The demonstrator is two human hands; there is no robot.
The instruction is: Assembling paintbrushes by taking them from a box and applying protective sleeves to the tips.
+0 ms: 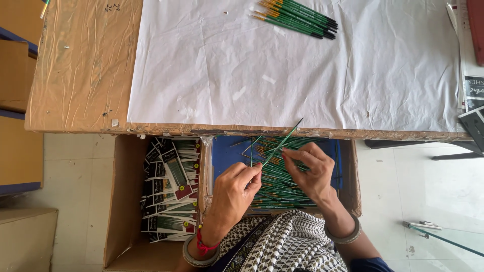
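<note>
green brushes (275, 174), white paper (302, 65), brown cardboard box (118, 201)

Low in the middle of the frame, the left hand (236, 187) and the right hand (311, 170) pinch thin green-handled paintbrushes (282, 141) between their fingertips, above a blue-lined cardboard box (222, 153) heaped with loose green brushes (282, 189). Just left sits a brown cardboard box (121, 201) of packaged brush sets (171, 191). At the top, a bundle of green brushes (297, 17) lies on white paper (282, 70) covering the tape-wrapped brown table (80, 65)
</note>
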